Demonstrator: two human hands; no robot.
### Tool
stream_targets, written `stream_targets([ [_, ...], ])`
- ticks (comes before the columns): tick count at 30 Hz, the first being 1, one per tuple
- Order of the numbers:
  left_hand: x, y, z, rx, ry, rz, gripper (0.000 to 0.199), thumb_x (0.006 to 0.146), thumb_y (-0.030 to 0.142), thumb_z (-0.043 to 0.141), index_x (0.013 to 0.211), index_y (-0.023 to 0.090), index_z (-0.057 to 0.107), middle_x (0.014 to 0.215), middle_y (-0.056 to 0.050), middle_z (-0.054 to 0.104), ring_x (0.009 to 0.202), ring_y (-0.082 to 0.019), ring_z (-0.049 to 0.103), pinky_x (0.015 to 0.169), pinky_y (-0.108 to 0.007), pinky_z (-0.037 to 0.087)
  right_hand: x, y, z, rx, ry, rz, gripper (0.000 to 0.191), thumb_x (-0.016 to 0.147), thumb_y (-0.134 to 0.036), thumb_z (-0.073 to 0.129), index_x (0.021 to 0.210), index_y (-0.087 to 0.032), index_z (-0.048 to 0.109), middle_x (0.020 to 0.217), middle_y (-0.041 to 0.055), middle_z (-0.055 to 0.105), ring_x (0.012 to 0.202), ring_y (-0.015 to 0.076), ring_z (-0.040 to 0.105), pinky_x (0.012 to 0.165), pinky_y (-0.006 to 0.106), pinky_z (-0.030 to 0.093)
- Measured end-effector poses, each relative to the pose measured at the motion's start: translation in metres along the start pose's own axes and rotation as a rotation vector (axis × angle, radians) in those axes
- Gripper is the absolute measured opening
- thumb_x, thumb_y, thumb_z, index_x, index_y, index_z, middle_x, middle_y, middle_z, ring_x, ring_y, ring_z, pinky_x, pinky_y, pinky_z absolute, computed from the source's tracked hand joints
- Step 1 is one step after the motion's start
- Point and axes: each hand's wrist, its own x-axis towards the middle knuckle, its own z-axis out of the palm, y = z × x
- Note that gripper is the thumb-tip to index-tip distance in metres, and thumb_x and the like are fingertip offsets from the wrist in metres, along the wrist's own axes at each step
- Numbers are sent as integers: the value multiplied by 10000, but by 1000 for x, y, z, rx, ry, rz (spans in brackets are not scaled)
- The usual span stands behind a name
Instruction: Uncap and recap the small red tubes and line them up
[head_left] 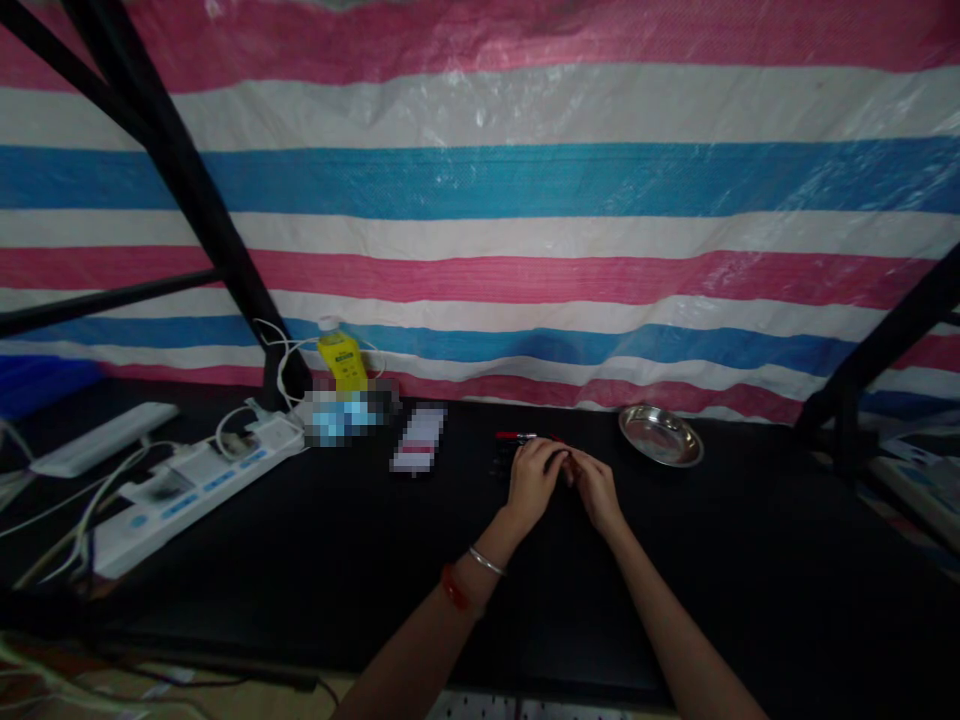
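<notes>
My left hand (534, 478) and my right hand (595, 488) meet above the black tabletop, fingertips close together. The fingers of both are bent and closed; whatever lies between them is hidden. Just beyond my left hand shows a slim red, pen-like thing (508, 436) with a silvery part, partly covered by the fingers. Some small dark items beside it blend into the table, and I cannot make out their kind. A silver bangle (486, 561) and a red-orange band (454, 588) circle my left wrist.
A shiny metal dish (661, 436) stands right of my hands. To the left are a phone (419, 440), a yellow bottle (342, 360) and a white power strip (195, 497) with cables. Black frame bars (202, 210) rise at both sides before a striped sheet (480, 180).
</notes>
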Motion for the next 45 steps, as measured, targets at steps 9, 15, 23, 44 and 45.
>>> stream_targets([
  [9, 1, -2, 0, -55, 4, -31, 273, 831, 277, 555, 1097, 213, 568, 935, -26, 657, 830, -152, 597, 847, -334, 442, 3, -1, -4, 223, -56, 212, 294, 556, -299, 781, 809, -167, 712, 645, 14, 646, 515, 87, 470, 496, 233, 388],
  [15, 5, 6, -14, 152, 119, -191, 214, 898, 271, 416, 1016, 198, 580, 982, -50, 647, 928, -185, 584, 856, -362, 387, 7, -3, -13, 422, -114, 359, 239, 677, -177, 700, 914, -170, 670, 749, 15, 663, 493, 61, 510, 478, 190, 463],
  [23, 12, -10, -24, 441, 201, -608, 333, 809, 284, 508, 1124, 176, 484, 1115, -116, 565, 1029, -281, 540, 850, -440, 351, 7, -3, -15, 514, -210, 489, 103, 752, -149, 632, 854, -155, 629, 689, 0, 625, 480, 46, 499, 467, 158, 474],
  [44, 10, -26, -19, 197, 239, -240, 408, 678, -13, 430, 1001, 187, 578, 1014, -79, 553, 988, -219, 511, 886, -389, 433, 1, -5, -5, 448, -271, 438, 260, 717, -174, 669, 974, -180, 630, 720, -19, 629, 519, 36, 510, 507, 147, 457],
  [45, 9, -27, -18, 185, 242, -199, 456, 655, -40, 417, 1011, 190, 584, 1027, -77, 548, 996, -218, 501, 893, -391, 434, 1, -6, -5, 454, -269, 432, 262, 714, -173, 669, 973, -179, 631, 724, -17, 629, 520, 36, 507, 502, 146, 452],
])
